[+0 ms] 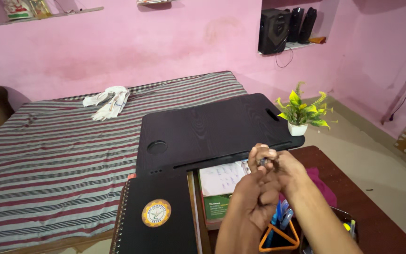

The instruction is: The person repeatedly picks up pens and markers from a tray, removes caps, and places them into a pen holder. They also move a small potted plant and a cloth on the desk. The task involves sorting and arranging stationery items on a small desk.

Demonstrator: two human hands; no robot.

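Both my hands meet over the near edge of a black lap desk (212, 127). My left hand (254, 186) and my right hand (285, 169) pinch one small dark object (262, 162) between their fingertips; what kind of thing it is I cannot tell. Below the hands stands an orange wire pen holder (278, 240) with several blue pens (283, 218). A black spiral notebook (158, 216) with a round yellow emblem lies to the left, and a green-and-white book (219, 186) sits beside it.
A bed with a striped cover (48, 155) fills the left, with a white cloth (108, 101) on it. A small potted plant (301, 113) stands at the lap desk's right corner. Brown table (367, 207) on the right with a pink cloth (323, 186). Black speakers (285, 28) occupy a wall niche.
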